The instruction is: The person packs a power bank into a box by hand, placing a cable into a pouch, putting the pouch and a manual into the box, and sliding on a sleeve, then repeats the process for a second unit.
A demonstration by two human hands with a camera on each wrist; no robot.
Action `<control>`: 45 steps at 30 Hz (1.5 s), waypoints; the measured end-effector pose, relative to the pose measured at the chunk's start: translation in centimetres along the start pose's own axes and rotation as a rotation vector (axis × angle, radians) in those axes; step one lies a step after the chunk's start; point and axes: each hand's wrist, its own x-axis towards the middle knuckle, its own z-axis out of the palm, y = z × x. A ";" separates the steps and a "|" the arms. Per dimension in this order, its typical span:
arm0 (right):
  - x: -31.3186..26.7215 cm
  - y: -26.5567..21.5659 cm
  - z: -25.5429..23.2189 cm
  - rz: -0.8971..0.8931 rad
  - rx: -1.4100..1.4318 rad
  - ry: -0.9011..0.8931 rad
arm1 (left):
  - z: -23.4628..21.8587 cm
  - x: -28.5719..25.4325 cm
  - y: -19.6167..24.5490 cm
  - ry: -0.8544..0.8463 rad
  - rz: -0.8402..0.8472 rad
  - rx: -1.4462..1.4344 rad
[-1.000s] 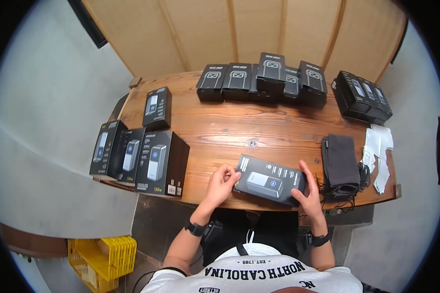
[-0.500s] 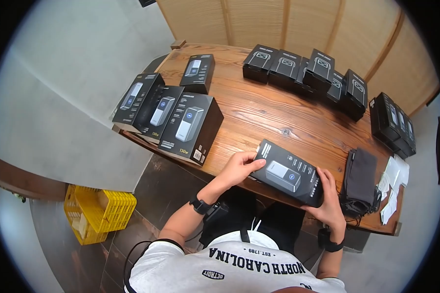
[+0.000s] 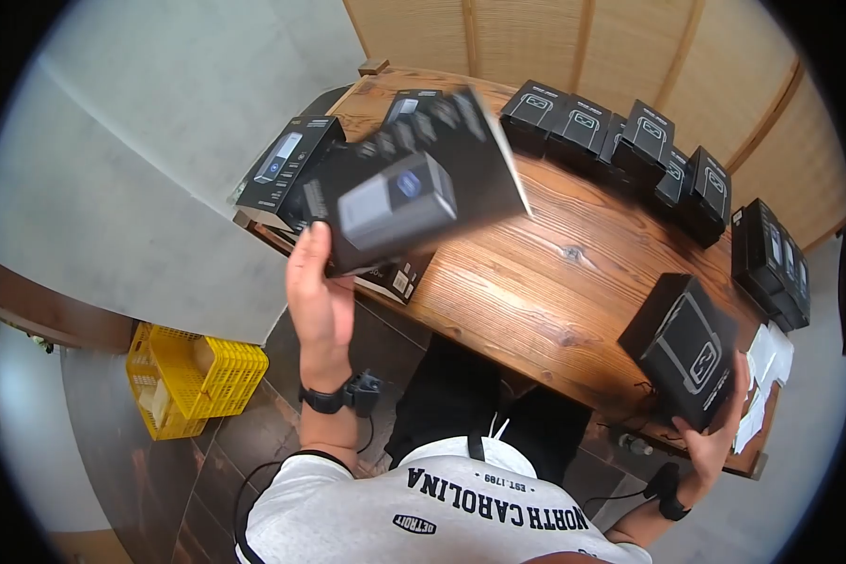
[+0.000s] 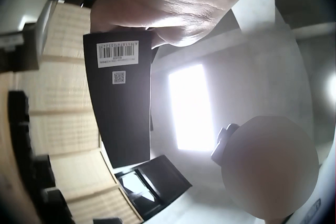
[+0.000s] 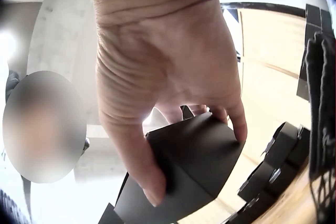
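Note:
Raised over the left side of the table, a black printed box sleeve [image 3: 395, 211] with a picture of a silver device is gripped by my left hand [image 3: 318, 291], thumb on its printed face. The sleeve's barcode side [image 4: 123, 113] faces the left wrist view. Apart from it, to the right, my right hand [image 3: 721, 423] holds a black box [image 3: 686, 348] with a line drawing on its face. In the right wrist view the thumb and fingers of that hand straddle the end of the black box [image 5: 194, 163].
Several boxes line the table's far edge, including a black box [image 3: 585, 122]. Another box group [image 3: 771, 258] stands at the right end, near white papers [image 3: 771, 362]. Printed boxes [image 3: 287, 164] stand at left, partly behind the sleeve. A yellow crate [image 3: 193, 381] is on the floor.
Both hands held one printed box together; now the sleeve and the black box are separate. My left hand has moved up and left with the sleeve, my right hand rightward with the box.

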 end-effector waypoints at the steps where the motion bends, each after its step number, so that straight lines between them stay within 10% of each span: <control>1: 0.2 0.7 -0.1 0.020 0.027 0.002 | 0.0 0.1 0.6 0.056 0.022 0.007; 25: -1.5 -0.5 15.2 0.160 -0.275 0.103 | -5.1 0.4 -1.1 0.188 0.071 0.153; 31: -0.7 -0.7 13.3 0.112 -0.257 0.025 | -3.9 -4.6 -3.3 0.389 0.510 0.410; 34: 0.1 -0.7 12.3 0.110 -0.249 -0.048 | -2.5 -6.6 -5.5 -0.096 0.684 0.633; 38: 1.2 0.0 10.7 0.101 -0.130 -0.134 | 0.5 -6.7 -8.7 -0.493 0.383 0.829; 45: 1.5 2.8 10.7 0.047 -0.084 -0.246 | 7.2 -2.7 -16.3 -0.788 0.264 0.870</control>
